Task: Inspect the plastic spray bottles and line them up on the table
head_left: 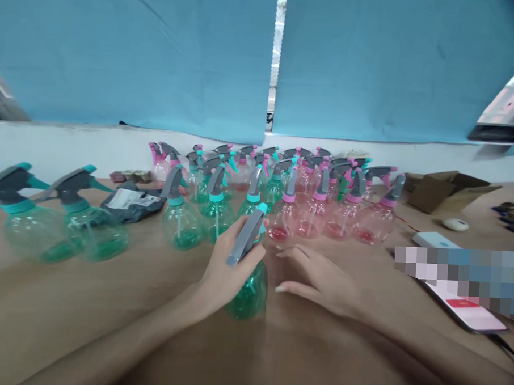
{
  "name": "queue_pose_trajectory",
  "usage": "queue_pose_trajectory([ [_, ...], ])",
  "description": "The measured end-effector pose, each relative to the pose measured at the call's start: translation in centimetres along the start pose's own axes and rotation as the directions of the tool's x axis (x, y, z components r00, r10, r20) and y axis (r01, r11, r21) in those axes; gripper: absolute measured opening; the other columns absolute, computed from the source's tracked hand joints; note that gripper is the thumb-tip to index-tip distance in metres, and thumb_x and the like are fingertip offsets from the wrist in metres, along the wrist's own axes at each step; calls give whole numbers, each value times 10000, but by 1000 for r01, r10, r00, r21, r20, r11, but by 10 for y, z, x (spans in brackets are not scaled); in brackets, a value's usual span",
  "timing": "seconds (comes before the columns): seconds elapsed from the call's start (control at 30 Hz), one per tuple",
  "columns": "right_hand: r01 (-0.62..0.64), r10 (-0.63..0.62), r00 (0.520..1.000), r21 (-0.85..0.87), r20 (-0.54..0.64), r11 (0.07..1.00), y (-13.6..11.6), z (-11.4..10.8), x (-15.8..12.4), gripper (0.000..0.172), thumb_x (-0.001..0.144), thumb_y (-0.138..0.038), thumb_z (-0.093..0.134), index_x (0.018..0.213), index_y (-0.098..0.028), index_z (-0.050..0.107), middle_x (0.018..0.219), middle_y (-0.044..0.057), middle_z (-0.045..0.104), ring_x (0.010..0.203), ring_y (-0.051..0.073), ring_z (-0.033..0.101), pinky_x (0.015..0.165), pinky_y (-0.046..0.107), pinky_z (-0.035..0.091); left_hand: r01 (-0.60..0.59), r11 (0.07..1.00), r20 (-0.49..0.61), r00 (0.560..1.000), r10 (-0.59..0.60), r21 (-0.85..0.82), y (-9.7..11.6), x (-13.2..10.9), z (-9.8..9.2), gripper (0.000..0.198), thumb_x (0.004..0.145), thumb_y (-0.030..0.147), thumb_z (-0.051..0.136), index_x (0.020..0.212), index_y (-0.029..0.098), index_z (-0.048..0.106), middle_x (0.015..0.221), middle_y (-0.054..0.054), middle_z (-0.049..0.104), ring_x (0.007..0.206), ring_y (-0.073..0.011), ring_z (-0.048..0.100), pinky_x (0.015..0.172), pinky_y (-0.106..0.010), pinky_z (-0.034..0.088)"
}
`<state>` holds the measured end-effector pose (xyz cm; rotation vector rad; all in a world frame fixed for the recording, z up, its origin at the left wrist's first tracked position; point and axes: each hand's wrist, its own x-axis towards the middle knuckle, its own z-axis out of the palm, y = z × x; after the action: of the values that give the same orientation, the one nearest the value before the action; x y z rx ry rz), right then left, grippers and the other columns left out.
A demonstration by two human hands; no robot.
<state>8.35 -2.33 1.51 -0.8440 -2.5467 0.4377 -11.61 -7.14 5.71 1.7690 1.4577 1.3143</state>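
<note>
My left hand [228, 259] is wrapped round the neck of a green spray bottle [249, 297] with a grey and turquoise trigger head, near the middle of the table. To the right of that bottle is my right hand [317, 274], its fingers apart and nothing in it. Beyond my hands stand several more green spray bottles [182, 226] on the left and several pink ones [309, 217] on the right. Each of these round, clear bottles has a little liquid low inside. The fingertips of my left hand are partly hidden behind the trigger head.
Two green spray bottles [95, 233] stand at the far left, beside a dark plastic package [133, 203]. On the right are an opened cardboard box [440, 192], a white mouse [455, 224], a white box [436, 240] and a phone [468, 312] with a cable. Blue curtains [139, 57] hang behind the table.
</note>
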Motion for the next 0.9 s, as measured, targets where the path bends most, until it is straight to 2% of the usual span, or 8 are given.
queue_pose_trajectory([
  [0.17,-80,78,996,43,47,996,29,6,-20,470,841,-539,548,1175,-210,528,1253,116,568,1151,269,538,953,449,434,-5,1000,6,1000,4,29,2,6,5,143,755,194,488,878,217,557,836,-16,616,789,-183,582,695,-318,451],
  [0.4,33,-36,994,32,100,999,43,25,-11,744,775,-623,576,1375,-214,411,1434,116,413,1354,289,302,1087,510,276,-9,1000,-7,1000,9,-5,1,11,5,97,734,203,485,804,215,551,665,36,507,593,-131,452,575,-274,398],
  [0.57,39,-41,990,13,138,999,47,33,-10,752,808,-621,534,1413,-215,353,1470,108,342,1372,270,256,1107,509,236,-27,999,32,999,28,-26,6,12,3,105,713,156,470,786,209,524,668,42,496,582,-118,413,567,-263,373],
  [0.7,29,-30,990,8,138,1000,48,33,-13,722,821,-604,530,1407,-218,363,1477,92,324,1370,264,261,1108,490,254,-11,1000,-7,1000,11,6,4,13,3,64,710,163,488,735,220,500,603,59,390,524,-109,355,515,-250,347],
  [0.8,27,-31,992,30,125,999,46,31,-13,695,822,-575,553,1401,-234,373,1477,82,321,1364,271,273,1108,495,255,36,999,-34,999,-35,33,-2,14,4,121,736,182,504,831,240,549,629,48,441,547,-124,413,539,-255,392],
  [0.9,15,-21,990,44,137,999,45,28,-12,691,823,-563,561,1407,-255,357,1480,71,314,1365,272,271,1108,501,253,52,999,-28,998,-52,-8,-9,15,5,276,779,198,517,1040,273,567,824,7,588,717,-156,555,679,-280,474],
])
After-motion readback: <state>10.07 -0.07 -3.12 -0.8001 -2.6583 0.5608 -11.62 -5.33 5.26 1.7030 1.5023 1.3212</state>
